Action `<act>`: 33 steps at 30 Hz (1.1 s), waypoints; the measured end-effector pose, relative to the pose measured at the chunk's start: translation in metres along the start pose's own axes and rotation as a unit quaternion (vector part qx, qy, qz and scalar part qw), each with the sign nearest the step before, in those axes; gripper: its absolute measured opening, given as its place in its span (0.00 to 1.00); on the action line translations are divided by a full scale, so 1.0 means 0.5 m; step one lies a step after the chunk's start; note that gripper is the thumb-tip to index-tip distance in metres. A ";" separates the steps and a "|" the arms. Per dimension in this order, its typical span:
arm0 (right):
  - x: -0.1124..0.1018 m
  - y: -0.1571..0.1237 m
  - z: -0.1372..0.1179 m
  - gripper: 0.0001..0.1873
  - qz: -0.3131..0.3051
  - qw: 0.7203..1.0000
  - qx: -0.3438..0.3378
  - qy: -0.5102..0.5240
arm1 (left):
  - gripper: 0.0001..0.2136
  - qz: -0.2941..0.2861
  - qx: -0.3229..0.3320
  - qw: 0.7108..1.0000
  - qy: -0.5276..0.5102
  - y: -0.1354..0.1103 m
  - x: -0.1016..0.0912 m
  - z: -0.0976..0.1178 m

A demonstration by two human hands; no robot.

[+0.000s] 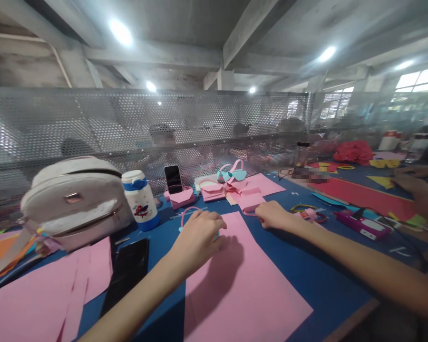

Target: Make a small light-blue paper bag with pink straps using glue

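Observation:
A large pink paper sheet point(242, 280) lies on the blue table point(306, 266) in front of me. My left hand point(198, 237) rests curled on the sheet's upper left part, fingers closed over a small light blue piece with a pink strip loop point(185, 212). My right hand point(274, 216) is closed at the sheet's top right corner, pinching a pink folded paper piece point(251, 202). Behind it lie several folded pink paper bags point(214, 190) and a light blue one point(231, 174).
A white backpack point(74, 199) and a blue-and-white bottle point(141, 199) stand at the left. A phone point(173, 178) leans in a pink paper stand. A black phone point(126, 270) and pink strips point(57, 294) lie near left. Another person's hand point(410, 183), red paper point(364, 194) and a purple phone point(360, 223) are at right. A perforated metal screen point(146, 123) backs the table.

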State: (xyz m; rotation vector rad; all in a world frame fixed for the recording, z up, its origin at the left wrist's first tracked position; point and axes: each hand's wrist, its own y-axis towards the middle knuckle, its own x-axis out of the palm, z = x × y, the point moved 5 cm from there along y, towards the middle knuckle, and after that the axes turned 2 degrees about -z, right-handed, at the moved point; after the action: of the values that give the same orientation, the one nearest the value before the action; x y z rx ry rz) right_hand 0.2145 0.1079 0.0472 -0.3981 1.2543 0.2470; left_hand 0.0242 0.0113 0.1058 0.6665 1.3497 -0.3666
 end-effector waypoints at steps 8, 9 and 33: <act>0.002 -0.003 0.017 0.06 -0.027 1.000 -0.008 0.001 | 0.10 0.001 0.002 1.000 -0.004 -0.001 -0.002 0.002; 0.003 -0.003 0.019 0.08 -0.030 1.000 -0.005 0.002 | 0.10 0.001 0.003 1.000 -0.004 -0.001 -0.002 0.002; -0.018 -0.019 0.008 0.10 -0.016 1.000 -0.027 0.003 | 0.10 -0.005 0.004 1.000 0.005 0.000 -0.002 0.005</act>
State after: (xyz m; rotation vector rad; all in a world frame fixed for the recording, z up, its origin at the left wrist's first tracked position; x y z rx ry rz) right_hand 0.2192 0.1012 0.0585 -0.4653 1.2489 0.2527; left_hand 0.0260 0.0098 0.1072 0.6691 1.3631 -0.3773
